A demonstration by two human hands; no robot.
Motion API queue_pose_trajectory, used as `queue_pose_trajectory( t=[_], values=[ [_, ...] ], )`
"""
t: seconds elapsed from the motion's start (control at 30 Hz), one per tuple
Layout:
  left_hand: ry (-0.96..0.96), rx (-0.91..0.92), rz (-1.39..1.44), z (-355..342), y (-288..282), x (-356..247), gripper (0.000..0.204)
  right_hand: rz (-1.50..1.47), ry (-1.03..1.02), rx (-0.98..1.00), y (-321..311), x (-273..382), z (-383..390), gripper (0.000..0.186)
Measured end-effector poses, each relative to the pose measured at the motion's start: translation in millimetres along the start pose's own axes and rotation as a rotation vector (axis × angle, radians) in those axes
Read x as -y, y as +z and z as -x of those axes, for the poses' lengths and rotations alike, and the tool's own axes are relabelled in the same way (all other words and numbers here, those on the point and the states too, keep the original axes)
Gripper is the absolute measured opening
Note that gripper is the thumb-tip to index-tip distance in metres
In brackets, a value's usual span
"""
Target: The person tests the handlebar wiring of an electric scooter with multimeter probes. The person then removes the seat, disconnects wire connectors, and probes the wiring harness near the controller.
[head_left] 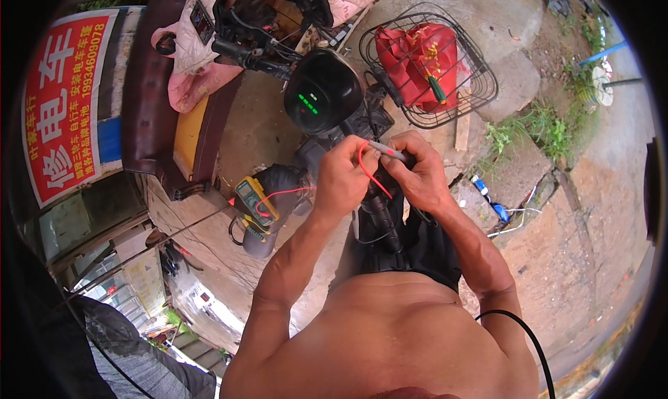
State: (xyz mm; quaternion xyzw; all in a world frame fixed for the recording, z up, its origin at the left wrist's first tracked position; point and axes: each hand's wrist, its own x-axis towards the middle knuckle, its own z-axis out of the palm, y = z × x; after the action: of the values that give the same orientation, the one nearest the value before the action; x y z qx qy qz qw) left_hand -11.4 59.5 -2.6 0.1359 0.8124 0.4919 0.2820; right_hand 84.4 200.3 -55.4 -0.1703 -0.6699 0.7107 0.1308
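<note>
My left hand (pixel 346 176) is closed on a slim grey and red test probe (pixel 381 148). From it a red lead (pixel 369 175) loops down between my hands. Close beside it, my right hand (pixel 422 171) is closed, thumb and fingers pressed at the probe's far end and around something dark that I cannot make out. Below the hands runs a black handlebar (pixel 379 214). To the left, a yellow multimeter (pixel 255 198) rests on a dark grey surface, a red lead running from it toward my left hand. Just beyond my hands sits a black display housing (pixel 323 91) with lit green marks.
A black wire basket (pixel 480 96) holding a red bag (pixel 417 58) is at the upper right. Left stand a brown leather sofa (pixel 149 86) and a red banner (pixel 66 107). Pink quilted cloth (pixel 209 86) drapes the far handlebar. A blue-and-white item (pixel 490 201) lies on the paving.
</note>
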Motion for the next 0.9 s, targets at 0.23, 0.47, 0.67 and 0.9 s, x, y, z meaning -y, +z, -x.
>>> queue_pose_trajectory(
  t=[0.23,0.47,0.67,0.9],
  values=[
    [0.094,-0.118,-0.111,6,8,-6,0.010,0.076,0.021,0.020,-2,5,-1,0.012],
    [0.037,-0.049,0.002,0,-1,1,0.008,0.104,-0.045,0.070,-3,4,-2,0.011],
    [-0.186,-0.049,0.294,-8,-23,5,0.017,-0.140,0.044,0.021,-3,-12,8,0.010],
    [-0.139,0.118,0.023,-5,-19,-6,0.028,-0.115,0.057,0.047,-3,-5,6,0.011]
  ],
)
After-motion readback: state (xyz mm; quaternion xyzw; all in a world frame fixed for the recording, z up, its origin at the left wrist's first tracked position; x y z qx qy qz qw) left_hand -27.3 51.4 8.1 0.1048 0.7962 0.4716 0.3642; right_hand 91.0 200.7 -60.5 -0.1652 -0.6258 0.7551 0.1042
